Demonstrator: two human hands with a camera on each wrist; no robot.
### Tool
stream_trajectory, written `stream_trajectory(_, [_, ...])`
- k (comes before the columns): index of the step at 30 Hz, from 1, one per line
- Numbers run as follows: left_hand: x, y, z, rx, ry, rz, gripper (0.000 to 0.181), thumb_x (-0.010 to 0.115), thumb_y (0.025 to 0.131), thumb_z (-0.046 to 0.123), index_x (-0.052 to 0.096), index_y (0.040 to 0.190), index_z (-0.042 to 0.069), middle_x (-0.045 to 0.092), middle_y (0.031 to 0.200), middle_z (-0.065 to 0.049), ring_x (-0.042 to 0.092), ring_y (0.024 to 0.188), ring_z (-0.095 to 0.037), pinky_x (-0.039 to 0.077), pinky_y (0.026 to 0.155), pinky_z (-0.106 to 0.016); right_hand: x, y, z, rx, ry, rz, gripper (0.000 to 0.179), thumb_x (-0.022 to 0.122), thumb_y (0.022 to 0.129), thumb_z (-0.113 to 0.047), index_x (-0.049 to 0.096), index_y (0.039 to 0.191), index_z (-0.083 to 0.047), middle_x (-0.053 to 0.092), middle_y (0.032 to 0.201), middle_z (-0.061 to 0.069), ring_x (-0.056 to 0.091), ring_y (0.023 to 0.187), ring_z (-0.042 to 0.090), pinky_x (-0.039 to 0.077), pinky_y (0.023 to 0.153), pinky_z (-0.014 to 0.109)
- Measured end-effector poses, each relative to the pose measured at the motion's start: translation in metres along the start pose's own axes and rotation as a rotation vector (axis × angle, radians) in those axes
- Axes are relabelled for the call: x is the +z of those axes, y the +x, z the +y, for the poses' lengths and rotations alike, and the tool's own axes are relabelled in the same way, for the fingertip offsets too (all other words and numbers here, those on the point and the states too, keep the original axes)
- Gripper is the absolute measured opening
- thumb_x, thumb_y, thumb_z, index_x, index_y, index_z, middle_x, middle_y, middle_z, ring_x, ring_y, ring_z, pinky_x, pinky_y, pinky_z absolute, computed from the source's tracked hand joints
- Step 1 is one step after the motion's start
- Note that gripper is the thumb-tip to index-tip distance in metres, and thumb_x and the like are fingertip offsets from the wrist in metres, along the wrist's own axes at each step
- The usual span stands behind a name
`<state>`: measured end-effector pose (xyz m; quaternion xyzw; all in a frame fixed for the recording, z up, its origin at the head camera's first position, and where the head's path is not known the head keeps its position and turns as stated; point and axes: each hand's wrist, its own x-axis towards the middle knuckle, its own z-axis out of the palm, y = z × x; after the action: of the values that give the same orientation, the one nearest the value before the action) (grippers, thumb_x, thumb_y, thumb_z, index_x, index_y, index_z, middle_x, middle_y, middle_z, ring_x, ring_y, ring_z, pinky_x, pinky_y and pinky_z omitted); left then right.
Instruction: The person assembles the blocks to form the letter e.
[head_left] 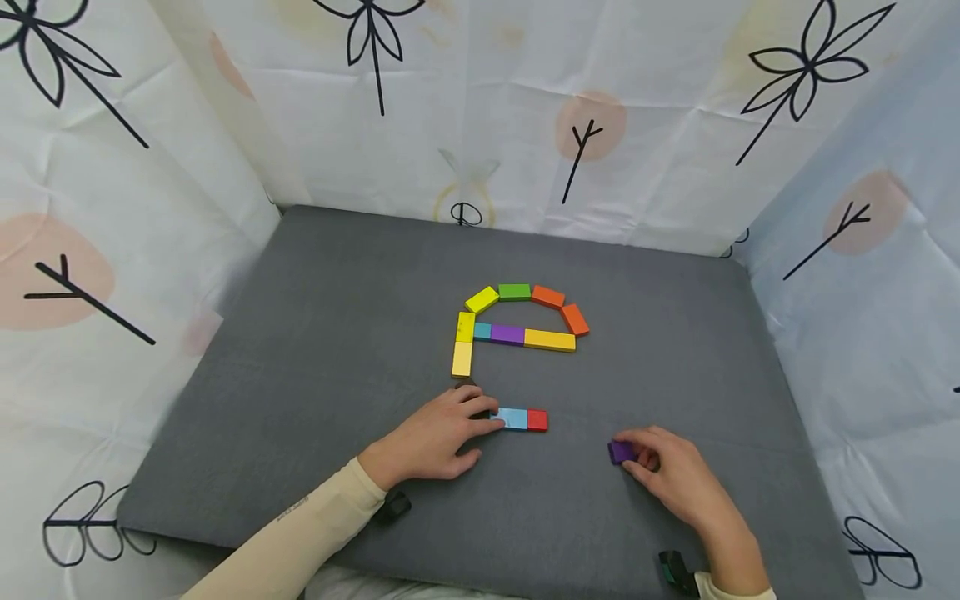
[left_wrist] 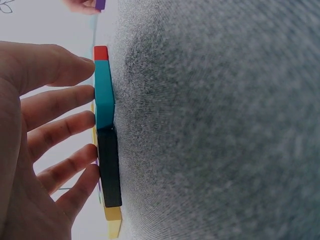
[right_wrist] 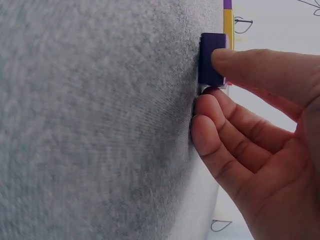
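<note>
On the grey table, my left hand (head_left: 438, 435) rests its loosely spread fingers along the top of a short row of blocks. In that row are a light blue block (head_left: 515, 419), a red block (head_left: 537, 420) at its right end, and a black block (left_wrist: 109, 167), mostly hidden under the fingers in the head view. Farther right, my right hand (head_left: 681, 477) pinches a small purple block (head_left: 620, 452) between thumb and fingers, low at the table surface. In the right wrist view, the thumb presses the near side of this purple block.
Beyond the hands lies a looped outline of blocks, with yellow blocks (head_left: 465, 327) at left, a green block (head_left: 514, 292) on top, orange blocks (head_left: 574, 319) at right and a longer purple block (head_left: 507, 335) along its bottom. Patterned white cloth (head_left: 480, 108) surrounds the table (head_left: 360, 275).
</note>
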<state>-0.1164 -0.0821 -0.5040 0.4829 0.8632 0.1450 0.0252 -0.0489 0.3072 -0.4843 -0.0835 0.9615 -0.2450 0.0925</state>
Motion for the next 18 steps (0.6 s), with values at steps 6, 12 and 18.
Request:
stream_trajectory(6, [-0.001, 0.000, 0.000, -0.008, -0.013, -0.005, 0.046, 0.077, 0.099, 0.027, 0.072, 0.144, 0.019, 0.063, 0.145, -0.003, 0.051, 0.129, -0.024, 0.047, 0.110, -0.042, 0.002, 0.003, -0.004, -0.037, 0.016, 0.056, 0.030, 0.089, 0.090, -0.007, 0.082, 0.119, -0.012, 0.060, 0.086, -0.011, 0.056, 0.074, 0.003, 0.052, 0.066, 0.030])
stream_trajectory(12, [-0.002, 0.000, 0.000, -0.005, -0.011, -0.003, 0.046, 0.077, 0.099, 0.027, 0.073, 0.144, 0.019, 0.063, 0.144, -0.003, 0.051, 0.129, -0.023, 0.047, 0.111, -0.042, 0.002, 0.012, -0.011, -0.069, 0.006, 0.112, 0.031, 0.091, 0.088, -0.008, 0.082, 0.118, -0.013, 0.060, 0.089, -0.010, 0.057, 0.077, 0.007, 0.051, 0.069, 0.033])
stream_trajectory(18, [-0.002, -0.001, 0.000, 0.000, -0.014, -0.002, 0.046, 0.077, 0.099, 0.027, 0.072, 0.144, 0.019, 0.063, 0.144, -0.003, 0.051, 0.128, -0.023, 0.047, 0.110, -0.042, 0.001, 0.019, -0.019, -0.083, 0.003, 0.138, 0.032, 0.092, 0.088, -0.009, 0.081, 0.118, -0.013, 0.069, 0.106, -0.004, 0.063, 0.090, 0.014, 0.055, 0.078, 0.045])
